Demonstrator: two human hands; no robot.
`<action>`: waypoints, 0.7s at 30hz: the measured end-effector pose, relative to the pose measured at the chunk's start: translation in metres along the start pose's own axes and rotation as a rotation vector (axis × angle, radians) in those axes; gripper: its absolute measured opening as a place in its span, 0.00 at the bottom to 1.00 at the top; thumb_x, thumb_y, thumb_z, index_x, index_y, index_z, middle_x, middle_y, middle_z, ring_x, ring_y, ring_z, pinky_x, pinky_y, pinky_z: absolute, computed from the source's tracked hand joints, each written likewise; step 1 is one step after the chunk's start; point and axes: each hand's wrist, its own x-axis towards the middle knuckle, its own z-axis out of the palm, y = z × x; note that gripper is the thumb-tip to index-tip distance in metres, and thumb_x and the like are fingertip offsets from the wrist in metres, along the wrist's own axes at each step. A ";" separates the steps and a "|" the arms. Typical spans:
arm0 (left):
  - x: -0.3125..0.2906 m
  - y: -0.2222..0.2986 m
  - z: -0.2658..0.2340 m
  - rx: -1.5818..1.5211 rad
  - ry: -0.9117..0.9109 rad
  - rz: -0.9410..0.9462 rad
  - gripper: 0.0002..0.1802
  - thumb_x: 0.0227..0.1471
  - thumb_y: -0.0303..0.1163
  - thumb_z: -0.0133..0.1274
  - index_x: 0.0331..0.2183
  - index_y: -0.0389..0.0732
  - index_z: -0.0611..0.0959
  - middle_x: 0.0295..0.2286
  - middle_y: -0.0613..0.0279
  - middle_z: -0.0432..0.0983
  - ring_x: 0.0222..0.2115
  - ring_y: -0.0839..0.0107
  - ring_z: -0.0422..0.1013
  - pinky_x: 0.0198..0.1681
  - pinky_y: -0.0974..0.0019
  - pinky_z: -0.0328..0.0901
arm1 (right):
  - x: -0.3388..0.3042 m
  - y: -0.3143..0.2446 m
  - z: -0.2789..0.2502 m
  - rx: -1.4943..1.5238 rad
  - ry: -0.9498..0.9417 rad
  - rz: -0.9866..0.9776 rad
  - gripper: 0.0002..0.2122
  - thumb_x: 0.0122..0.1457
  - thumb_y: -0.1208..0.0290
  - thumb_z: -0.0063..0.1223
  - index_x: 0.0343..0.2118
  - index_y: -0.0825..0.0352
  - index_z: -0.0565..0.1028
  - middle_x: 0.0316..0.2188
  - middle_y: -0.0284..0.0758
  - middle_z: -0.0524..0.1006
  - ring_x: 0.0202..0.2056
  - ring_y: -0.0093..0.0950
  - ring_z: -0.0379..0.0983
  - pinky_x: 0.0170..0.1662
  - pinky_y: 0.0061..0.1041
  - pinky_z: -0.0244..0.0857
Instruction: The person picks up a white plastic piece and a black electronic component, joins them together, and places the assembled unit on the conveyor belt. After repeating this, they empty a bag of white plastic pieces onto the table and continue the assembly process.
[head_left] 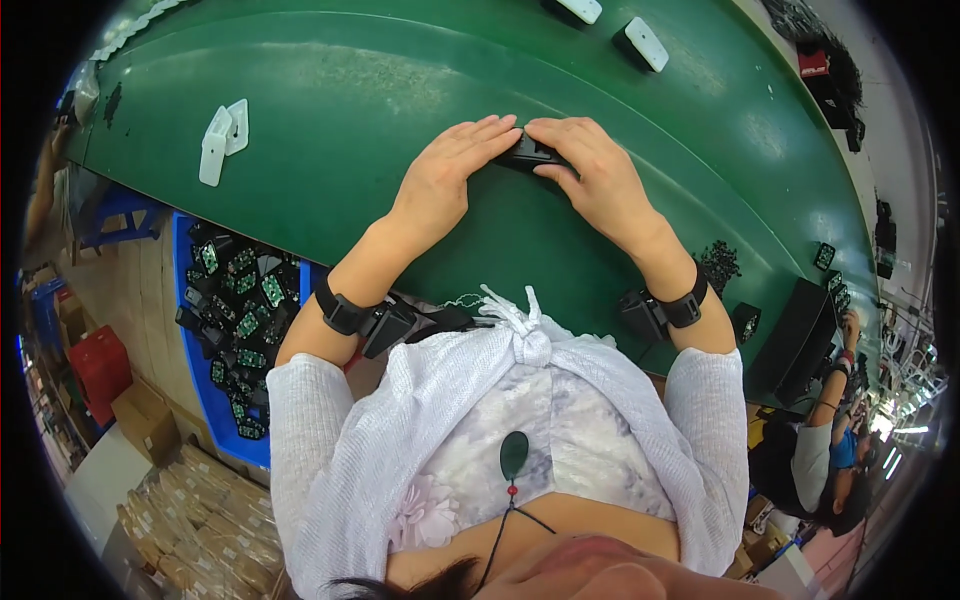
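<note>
A small black plastic casing (531, 151) rests on or just above the green tabletop, between my two hands. My left hand (440, 172) is closed against its left end, with fingers held together and stretched toward the far side. Around the right end curves my right hand (597, 168), fingers along the far edge and thumb on the near side. The fingertips of both hands almost meet over the casing. Much of it is hidden under my fingers, so its inside cannot be made out.
White plastic covers (224, 135) lie on the green table (330, 170) at left, another white-topped piece (646, 44) at the far side. A blue bin (215, 400) of black casings with green boards stands at left. At right are small black parts (719, 264), a black box (797, 340) and a co-worker's arm (836, 375).
</note>
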 end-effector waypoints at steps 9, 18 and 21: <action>0.000 0.006 -0.003 0.267 -0.071 0.062 0.30 0.43 0.17 0.46 0.52 0.41 0.74 0.53 0.58 0.68 0.53 0.62 0.66 0.57 0.59 0.59 | -0.006 -0.006 0.017 -0.194 0.125 -0.029 0.22 0.44 0.81 0.59 0.46 0.66 0.73 0.43 0.36 0.74 0.43 0.34 0.72 0.43 0.29 0.70; 0.005 0.017 0.009 0.488 -0.036 0.092 0.28 0.43 0.27 0.55 0.50 0.36 0.74 0.49 0.57 0.71 0.45 0.63 0.70 0.46 0.62 0.65 | 0.002 0.004 -0.002 -0.088 0.024 0.016 0.22 0.46 0.78 0.60 0.47 0.68 0.73 0.41 0.36 0.76 0.43 0.32 0.73 0.43 0.25 0.70; 0.015 0.007 0.010 0.328 0.074 0.058 0.26 0.43 0.30 0.58 0.46 0.35 0.76 0.44 0.55 0.74 0.40 0.60 0.72 0.41 0.61 0.67 | 0.010 0.020 -0.010 0.760 -0.001 0.578 0.19 0.57 0.75 0.55 0.52 0.71 0.70 0.47 0.36 0.74 0.49 0.22 0.69 0.50 0.21 0.64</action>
